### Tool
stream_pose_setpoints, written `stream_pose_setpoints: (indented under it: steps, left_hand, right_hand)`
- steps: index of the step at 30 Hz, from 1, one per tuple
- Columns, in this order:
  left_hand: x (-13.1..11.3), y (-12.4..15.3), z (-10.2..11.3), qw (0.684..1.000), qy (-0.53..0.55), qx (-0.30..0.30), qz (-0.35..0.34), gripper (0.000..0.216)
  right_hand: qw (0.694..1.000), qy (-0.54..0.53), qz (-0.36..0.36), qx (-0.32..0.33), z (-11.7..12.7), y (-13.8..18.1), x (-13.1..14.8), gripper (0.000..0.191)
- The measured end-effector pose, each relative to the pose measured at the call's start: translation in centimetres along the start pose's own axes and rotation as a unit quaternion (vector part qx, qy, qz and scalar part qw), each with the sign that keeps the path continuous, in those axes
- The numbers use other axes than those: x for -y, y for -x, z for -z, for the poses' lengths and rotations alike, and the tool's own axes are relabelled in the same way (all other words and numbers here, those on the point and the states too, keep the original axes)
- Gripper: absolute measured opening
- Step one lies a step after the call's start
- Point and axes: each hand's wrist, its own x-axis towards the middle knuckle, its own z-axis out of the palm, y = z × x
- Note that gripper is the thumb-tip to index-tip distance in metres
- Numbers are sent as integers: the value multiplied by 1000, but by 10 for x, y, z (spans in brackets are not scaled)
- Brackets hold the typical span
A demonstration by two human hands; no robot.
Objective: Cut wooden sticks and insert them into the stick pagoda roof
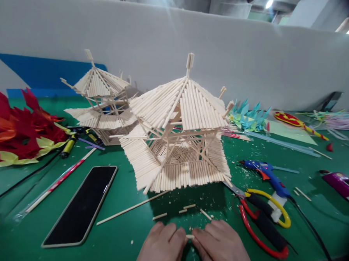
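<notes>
Near edge, centre: left hand (161, 246) and right hand (222, 248) meeting fingertip to fingertip, pinching between them a tiny pale wooden stick piece (190, 237) — held just above the green felt-covered tabletop (122, 237).

Just beyond the hands: short cut stick offcuts (184, 209) and pale sawdust scattered on the felt, plus one long thin wooden skewer (131, 209) lying diagonally to the left.

Centre, mid-distance: large pavilion model of pale wooden sticks w/ pitched roof and top finial (178, 138). Behind it, far left: second, smaller stick pavilion model (101, 99), touching or overlapping the first — cannot tell which.

Right of the hands: cutting pliers w/ red and yellow handles (260, 216); just behind, blue hot-glue gun (267, 174) w/ black cord; far right, purple tool (341, 186), partly cut off.

Left, near: black smartphone, screen dark (81, 205), flat on the felt; beside it a long red-and-white striped rod (57, 184).

Far left: red-and-yellow folded-paper ornament (19, 128). Far right-centre: teal folded-paper ornament (247, 115).
</notes>
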Motion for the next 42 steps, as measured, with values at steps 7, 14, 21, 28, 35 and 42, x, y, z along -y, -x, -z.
stream_pose_setpoints:
  steps: [7,14,21,28,35,42]
  left_hand:
    - [-3,1,5,1000,16,1,9,51]
    - [-4,2,1,999,22,-18,27,48]
    - [-1,-6,21,997,62,6,41,34]
    - [40,-14,36,995,-21,62,74,27]
    - [43,-28,10,993,-31,99,49,25]
    - [40,-16,25,997,-44,46,53,24]
  right_hand:
    - [1000,8,-3,-25,-4,3,6,33]
    - [999,6,-20,-26,-3,0,11,34]
    - [994,-37,-101,-25,11,-6,-2,27]
    - [880,-254,-401,-25,32,11,-31,32]
    - [801,-425,-416,-62,44,-2,-23,37]
    - [802,-432,-410,-57,52,7,-23,21]
